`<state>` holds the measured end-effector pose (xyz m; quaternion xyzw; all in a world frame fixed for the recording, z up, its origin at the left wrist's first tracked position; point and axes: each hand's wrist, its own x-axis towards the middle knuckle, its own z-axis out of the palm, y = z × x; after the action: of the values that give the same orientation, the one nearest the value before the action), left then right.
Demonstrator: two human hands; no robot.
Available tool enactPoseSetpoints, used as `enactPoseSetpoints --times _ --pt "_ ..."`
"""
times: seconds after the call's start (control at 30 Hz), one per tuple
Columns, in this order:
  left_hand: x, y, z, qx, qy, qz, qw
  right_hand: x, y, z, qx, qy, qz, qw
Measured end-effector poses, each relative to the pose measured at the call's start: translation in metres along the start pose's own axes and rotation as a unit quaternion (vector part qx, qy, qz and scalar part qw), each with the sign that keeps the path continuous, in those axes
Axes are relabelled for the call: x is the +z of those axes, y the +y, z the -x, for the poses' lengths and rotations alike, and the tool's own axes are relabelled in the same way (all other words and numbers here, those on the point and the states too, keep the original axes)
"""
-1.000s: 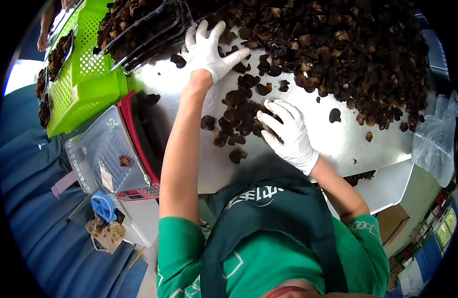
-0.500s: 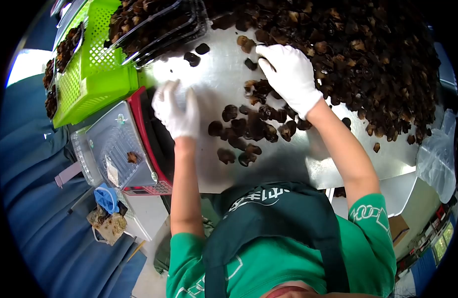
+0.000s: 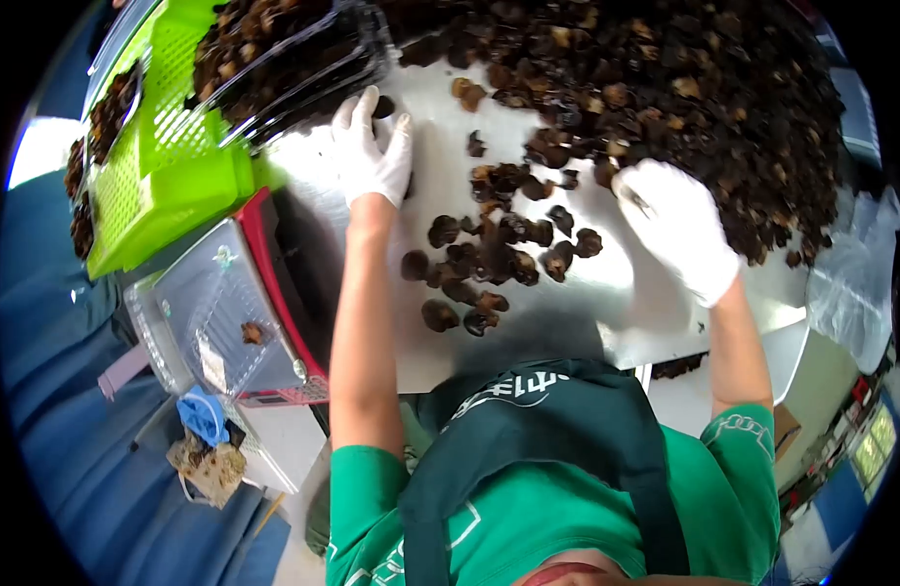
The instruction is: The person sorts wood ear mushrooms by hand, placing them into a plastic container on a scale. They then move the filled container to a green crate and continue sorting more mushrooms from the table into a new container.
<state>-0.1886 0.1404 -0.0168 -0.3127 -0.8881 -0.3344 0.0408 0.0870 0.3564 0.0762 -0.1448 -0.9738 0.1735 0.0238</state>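
Note:
Dark brown, curled pieces that look like wet mushroom caps lie in a big pile on a shiny metal table. Looser pieces are scattered between my hands. My left hand, in a white glove, has its fingers spread over the metal, right beside a dark piece. At the pile's near edge is my right hand, also gloved, with fingers curled and pressed together. A brown piece lies close to its fingertips. What those fingers hold, if anything, is hidden.
Clear plastic trays stand among more pieces at the upper left. Beside them is a green perforated basket. A red scale carries a clear plastic box. A clear plastic bag hangs at the right edge.
My left hand has moved up and a little right, towards the dark piece near the trays. My right hand has moved down and right, away from the loose pieces.

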Motion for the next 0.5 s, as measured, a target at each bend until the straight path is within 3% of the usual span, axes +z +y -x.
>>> enactPoseSetpoints --times 0.03,0.07,0.13,0.23,0.27,0.33,0.4,0.5 --pt "0.004 0.004 -0.004 0.008 0.001 -0.045 0.999 -0.013 0.019 0.032 0.031 -0.110 0.041 0.993" --pt "0.015 0.004 -0.005 -0.007 0.030 0.001 1.000 -0.026 0.034 0.063 0.062 -0.217 0.079 0.971" --pt "0.016 0.002 0.006 0.086 -0.028 0.060 0.994 -0.052 0.040 0.112 0.152 -0.334 0.092 0.926" --pt "-0.002 0.038 0.056 0.054 -0.163 0.151 0.973 -0.062 0.038 0.148 0.306 -0.252 -0.024 0.918" --pt "-0.010 0.052 0.072 0.065 -0.193 0.169 0.964 -0.059 0.037 0.154 0.313 -0.196 -0.038 0.929" --pt "-0.032 0.080 0.081 0.159 -0.288 0.086 0.940 -0.045 0.036 0.149 0.321 -0.082 -0.060 0.942" --pt "-0.032 0.081 0.071 0.212 -0.276 0.105 0.932 -0.032 0.042 0.132 0.279 0.016 -0.039 0.959" --pt "-0.021 0.126 0.037 0.218 -0.205 0.089 0.950 -0.021 0.054 0.109 0.254 0.132 0.024 0.958"
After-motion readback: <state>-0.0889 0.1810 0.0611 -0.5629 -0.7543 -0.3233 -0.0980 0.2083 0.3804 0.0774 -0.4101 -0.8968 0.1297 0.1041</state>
